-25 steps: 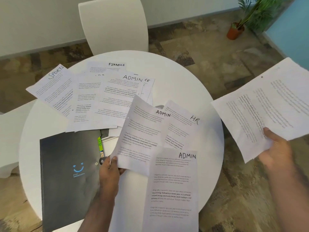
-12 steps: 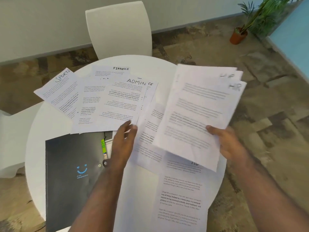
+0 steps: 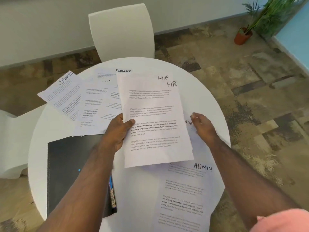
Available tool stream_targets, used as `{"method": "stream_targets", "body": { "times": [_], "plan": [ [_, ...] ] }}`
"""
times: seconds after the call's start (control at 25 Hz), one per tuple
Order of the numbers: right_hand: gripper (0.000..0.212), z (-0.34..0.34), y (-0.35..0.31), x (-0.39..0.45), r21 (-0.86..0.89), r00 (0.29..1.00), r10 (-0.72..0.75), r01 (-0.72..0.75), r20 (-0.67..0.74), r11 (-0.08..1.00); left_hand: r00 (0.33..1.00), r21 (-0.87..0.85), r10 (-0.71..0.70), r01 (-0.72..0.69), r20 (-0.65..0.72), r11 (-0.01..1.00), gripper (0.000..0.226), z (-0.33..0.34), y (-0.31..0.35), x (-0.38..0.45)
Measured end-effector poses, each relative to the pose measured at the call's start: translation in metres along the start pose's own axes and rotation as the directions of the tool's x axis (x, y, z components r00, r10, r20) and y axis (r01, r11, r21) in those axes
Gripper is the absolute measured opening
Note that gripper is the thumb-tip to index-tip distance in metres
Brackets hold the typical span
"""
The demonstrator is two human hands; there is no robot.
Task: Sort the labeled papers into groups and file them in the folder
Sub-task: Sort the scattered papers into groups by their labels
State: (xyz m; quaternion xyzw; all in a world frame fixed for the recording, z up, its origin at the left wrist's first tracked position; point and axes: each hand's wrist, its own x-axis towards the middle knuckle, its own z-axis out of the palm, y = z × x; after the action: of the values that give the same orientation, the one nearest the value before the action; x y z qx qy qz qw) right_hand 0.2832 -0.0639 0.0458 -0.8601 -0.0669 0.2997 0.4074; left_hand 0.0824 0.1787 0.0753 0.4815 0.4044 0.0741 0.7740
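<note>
My left hand [image 3: 119, 131] grips the left edge of a small stack of papers labelled HR [image 3: 155, 118], thumb on top, holding it above the round white table [image 3: 207, 101]. My right hand [image 3: 201, 126] hovers just off the stack's right edge, fingers loosely curled and holding nothing. Under the stack lies a sheet marked ADMIN [image 3: 185, 191] at the near right. Sheets marked SPORTS [image 3: 63, 91] and FINANCE [image 3: 108, 74] lie spread at the far left. The black folder [image 3: 71, 173] lies closed at the near left, with coloured tabs at its right edge.
A white chair [image 3: 122, 30] stands behind the table, and another white seat [image 3: 11, 136] is at the left. A potted plant [image 3: 245, 32] sits on the patterned floor at the far right, near a blue wall.
The HR stack passed from my right hand to my left hand over the table's middle. My right hand let go and drew slightly right. My left hand left the ADMIN sheet.
</note>
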Motion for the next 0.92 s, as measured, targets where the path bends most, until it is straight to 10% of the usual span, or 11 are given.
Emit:
{"method": "stream_targets", "body": {
  "times": [0.12,0.32,0.52,0.72,0.92],
  "plan": [
    [0.088,-0.001,0.049,0.026,-0.613,0.999,0.042,-0.021,0.019,0.790,0.998,0.023,0.023,-0.022,-0.066,1.000,0.026,-0.005,0.002,0.000],
    [0.104,0.012,0.065,0.022,-0.759,0.997,0.065,-0.019,0.031,0.651,0.994,0.014,0.084,-0.083,-0.075,0.996,0.029,-0.012,0.006,-0.005],
    [0.096,0.018,0.056,0.016,-0.688,0.999,-0.022,-0.011,-0.040,0.726,0.991,-0.013,0.099,-0.100,-0.095,0.995,0.026,-0.013,0.014,-0.014],
    [0.102,0.016,0.041,0.006,-0.103,0.956,0.152,-0.183,-0.252,0.978,0.988,-0.019,0.116,-0.119,-0.102,0.993,0.027,-0.016,0.019,-0.020],
    [0.073,-0.012,0.020,-0.007,0.071,0.909,0.031,-0.002,-0.416,0.997,0.985,-0.015,0.135,-0.137,-0.104,0.990,0.028,-0.015,0.024,-0.027]
  ]
}}
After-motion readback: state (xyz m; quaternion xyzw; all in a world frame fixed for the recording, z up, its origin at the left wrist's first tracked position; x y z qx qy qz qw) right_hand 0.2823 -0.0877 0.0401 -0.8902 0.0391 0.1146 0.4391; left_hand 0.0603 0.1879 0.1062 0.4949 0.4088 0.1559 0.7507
